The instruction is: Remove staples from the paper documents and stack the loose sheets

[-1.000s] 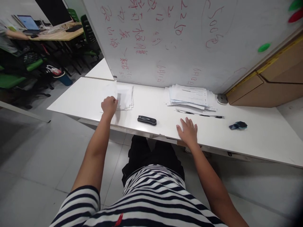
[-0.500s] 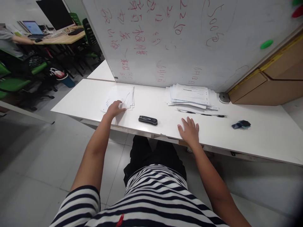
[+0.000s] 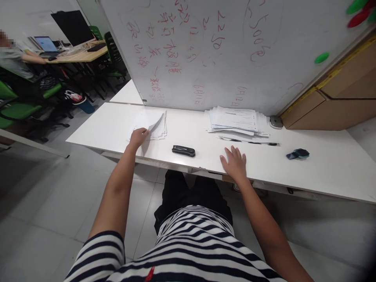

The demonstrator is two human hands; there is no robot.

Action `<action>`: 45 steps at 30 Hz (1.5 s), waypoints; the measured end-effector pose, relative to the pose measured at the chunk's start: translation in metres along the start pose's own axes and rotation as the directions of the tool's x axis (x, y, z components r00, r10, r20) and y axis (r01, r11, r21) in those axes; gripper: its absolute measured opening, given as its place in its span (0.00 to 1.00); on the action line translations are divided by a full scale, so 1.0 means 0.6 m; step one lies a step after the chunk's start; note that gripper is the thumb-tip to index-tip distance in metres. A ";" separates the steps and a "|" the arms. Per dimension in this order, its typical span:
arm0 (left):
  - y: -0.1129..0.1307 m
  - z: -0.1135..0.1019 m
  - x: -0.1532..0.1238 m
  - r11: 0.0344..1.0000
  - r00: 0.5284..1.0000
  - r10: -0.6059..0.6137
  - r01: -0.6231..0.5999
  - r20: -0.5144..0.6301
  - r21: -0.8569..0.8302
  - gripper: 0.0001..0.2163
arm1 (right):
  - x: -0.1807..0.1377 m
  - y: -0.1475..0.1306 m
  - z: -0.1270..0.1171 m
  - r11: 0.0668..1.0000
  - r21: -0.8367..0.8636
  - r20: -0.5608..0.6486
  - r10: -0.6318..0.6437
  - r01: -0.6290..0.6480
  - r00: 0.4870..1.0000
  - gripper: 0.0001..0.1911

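At the left part of the white desk, my left hand (image 3: 139, 137) is closed on the near edge of a paper sheet (image 3: 151, 122). That sheet bends up off a small paper stack (image 3: 160, 132), its right edge curling. My right hand (image 3: 235, 162) lies flat near the desk's front edge, fingers spread, holding nothing. Between the hands rests a black stapler (image 3: 183, 150). Beyond my right hand are a thin black-and-white pen (image 3: 249, 141) and a thicker, uneven pile of printed papers (image 3: 235, 118).
A whiteboard (image 3: 188, 58) with red writing stands along the back of the desk (image 3: 205, 156). To the right are a dark watch (image 3: 298, 153), a small grey device (image 3: 276, 122) and cardboard boxes (image 3: 323, 113). Another person (image 3: 14, 62) sits at a far-left desk.
My left hand has drawn slightly down and left, and the sheet has gone from creased under the fingers to curling up at the right. My right hand stays put; the view shifted a little.
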State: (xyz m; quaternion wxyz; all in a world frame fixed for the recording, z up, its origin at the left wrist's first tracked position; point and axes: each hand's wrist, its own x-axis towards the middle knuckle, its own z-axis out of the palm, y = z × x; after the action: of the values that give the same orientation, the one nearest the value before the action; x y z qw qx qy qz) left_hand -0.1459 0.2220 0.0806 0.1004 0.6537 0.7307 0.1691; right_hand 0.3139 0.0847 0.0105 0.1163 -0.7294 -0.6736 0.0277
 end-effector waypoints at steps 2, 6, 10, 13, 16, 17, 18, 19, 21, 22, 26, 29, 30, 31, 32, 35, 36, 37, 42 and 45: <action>0.015 -0.009 -0.010 0.999 0.997 -0.027 0.024 -0.074 -0.041 0.17 | 0.000 -0.001 -0.001 1.000 0.009 -0.007 0.003 -0.002 1.000 0.29; 0.081 -0.033 -0.070 0.951 0.977 0.055 -0.114 -0.208 -0.287 0.15 | -0.001 -0.003 -0.002 0.999 0.045 -0.031 0.006 -0.004 0.999 0.29; 0.167 -0.057 -0.161 0.882 0.922 0.210 -0.322 -0.327 -0.343 0.13 | -0.006 -0.003 -0.010 0.986 0.164 -0.069 -0.008 0.019 0.998 0.30; 0.217 -0.065 -0.210 0.813 0.845 0.361 -0.492 -0.394 -0.311 0.10 | -0.016 -0.001 -0.033 0.904 0.426 -0.067 -0.014 0.042 0.998 0.38; 0.247 -0.061 -0.230 0.709 0.717 0.582 -0.678 -0.382 -0.193 0.08 | -0.028 0.000 -0.067 0.713 0.700 -0.046 -0.025 0.050 0.999 0.44; 0.254 -0.058 -0.234 0.664 0.672 0.652 -0.730 -0.351 -0.163 0.07 | -0.031 -0.001 -0.078 0.648 0.759 -0.055 -0.041 0.068 0.998 0.46; 0.261 -0.055 -0.236 0.620 0.630 0.708 -0.771 -0.319 -0.148 0.08 | -0.034 -0.001 -0.087 0.589 0.803 -0.069 -0.063 0.092 0.996 0.49; 0.267 -0.052 -0.239 0.581 0.597 0.747 -0.800 -0.295 -0.149 0.08 | -0.035 -0.002 -0.095 0.536 0.837 -0.080 -0.083 0.112 0.993 0.51; 0.279 -0.048 -0.246 0.531 0.559 0.782 -0.829 -0.275 -0.176 0.08 | -0.036 -0.006 -0.103 0.448 0.888 -0.057 -0.124 0.107 0.991 0.55; 0.285 -0.045 -0.249 0.521 0.555 0.784 -0.832 -0.276 -0.192 0.08 | -0.037 -0.008 -0.103 0.409 0.909 -0.021 -0.149 0.081 0.989 0.55; 0.304 -0.032 -0.259 0.533 0.592 0.764 -0.803 -0.257 -0.266 0.11 | -0.042 -0.012 -0.096 0.323 0.944 0.105 -0.106 -0.066 0.989 0.38; 0.308 -0.010 -0.260 0.549 0.639 0.729 -0.761 -0.247 -0.346 0.16 | -0.051 -0.010 -0.090 0.328 0.934 0.090 0.171 -0.142 0.981 0.24; 0.307 0.000 -0.260 0.553 0.657 0.710 -0.743 -0.253 -0.376 0.19 | -0.055 -0.009 -0.087 0.329 0.932 0.069 0.251 -0.153 0.965 0.23; 0.306 0.012 -0.261 0.560 0.680 0.682 -0.722 -0.269 -0.405 0.22 | -0.058 -0.008 -0.084 0.327 0.932 0.048 0.310 -0.154 0.949 0.23; 0.304 0.024 -0.263 0.573 0.711 0.642 -0.694 -0.288 -0.436 0.25 | -0.061 -0.007 -0.080 0.322 0.934 0.033 0.348 -0.153 0.937 0.23; 0.296 0.061 -0.274 0.625 0.840 0.461 -0.536 -0.286 -0.568 0.33 | -0.069 -0.001 -0.065 0.279 0.948 0.032 0.391 -0.152 0.920 0.25; 0.294 0.072 -0.279 0.630 0.880 0.408 -0.465 -0.244 -0.622 0.33 | -0.070 0.002 -0.061 0.259 0.953 0.049 0.380 -0.157 0.924 0.26; 0.293 0.082 -0.283 0.629 0.910 0.370 -0.393 -0.186 -0.670 0.31 | -0.070 0.005 -0.057 0.240 0.957 0.068 0.357 -0.162 0.932 0.27; 0.298 0.110 -0.291 0.667 0.953 0.304 -0.210 0.003 -0.715 0.23 | -0.060 0.023 -0.066 0.194 0.962 0.170 0.125 -0.192 0.977 0.33; 0.303 0.116 -0.285 0.662 0.961 0.275 -0.177 0.017 -0.728 0.31 | -0.051 0.030 -0.083 0.220 0.955 0.195 0.030 -0.197 0.980 0.41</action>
State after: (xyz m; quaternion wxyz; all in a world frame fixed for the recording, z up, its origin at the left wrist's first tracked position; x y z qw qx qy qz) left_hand 0.0683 0.0770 0.0725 0.3723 0.6566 0.5107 0.4116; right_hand 0.3383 0.0468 0.0516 0.4955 -0.5425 -0.4619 0.4968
